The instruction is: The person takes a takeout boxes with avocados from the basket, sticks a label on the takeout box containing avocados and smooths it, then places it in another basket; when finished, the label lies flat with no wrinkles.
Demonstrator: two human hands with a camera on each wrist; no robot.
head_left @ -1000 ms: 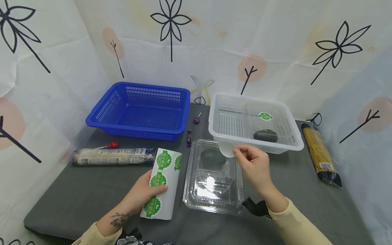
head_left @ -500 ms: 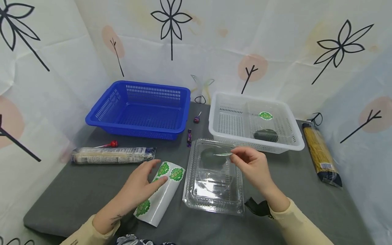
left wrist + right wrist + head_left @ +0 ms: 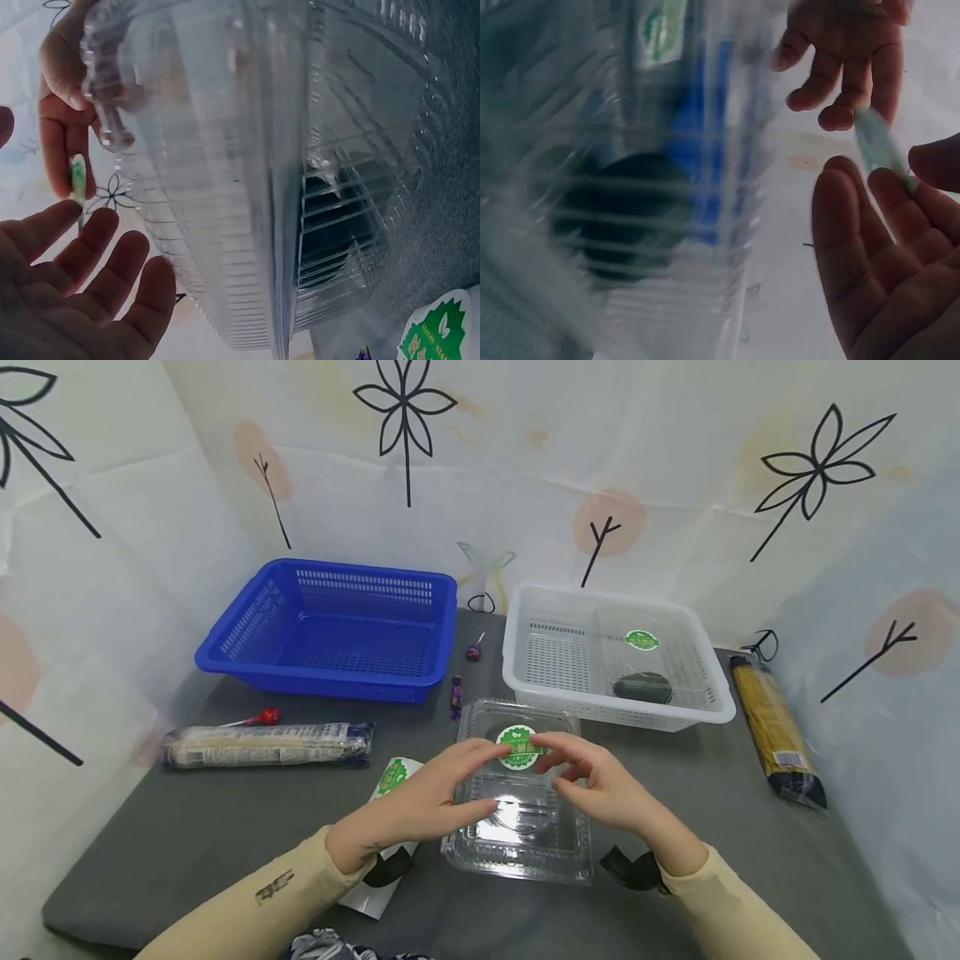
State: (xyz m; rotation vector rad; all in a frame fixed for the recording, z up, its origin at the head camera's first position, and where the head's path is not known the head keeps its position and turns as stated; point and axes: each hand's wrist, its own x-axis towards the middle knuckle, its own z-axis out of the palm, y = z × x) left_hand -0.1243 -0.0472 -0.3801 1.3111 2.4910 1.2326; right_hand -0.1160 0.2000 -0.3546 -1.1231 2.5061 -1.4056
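A round green-and-white sticker [image 3: 517, 747] hangs between my fingertips above a clear plastic clamshell box [image 3: 525, 864]. At its right edge my right hand [image 3: 611, 781] holds it with the fingertips, the other fingers loosely bent. My left hand [image 3: 435, 789] reaches over from the left, fingers extended; its index fingertip touches the sticker's opposite edge and the thumb stands apart. A dark green rounded thing [image 3: 330, 232] shows through the box wall in the left wrist view. Beneath my left forearm lies a sheet of matching stickers [image 3: 393, 775], largely hidden.
A blue basket [image 3: 330, 681] stands back left. The white basket [image 3: 622, 710], back right, holds another stickered clear box. Around lie a pale noodle pack [image 3: 262, 747], a red lollipop [image 3: 268, 717], a purple-wrapped candy [image 3: 456, 693], a purple lollipop [image 3: 474, 652] and a yellow noodle pack [image 3: 776, 727].
My left hand lets go of the sticker sheet, which settles on the table, and moves right to the sticker. My right hand moves the sticker slightly left and turns its printed face up.
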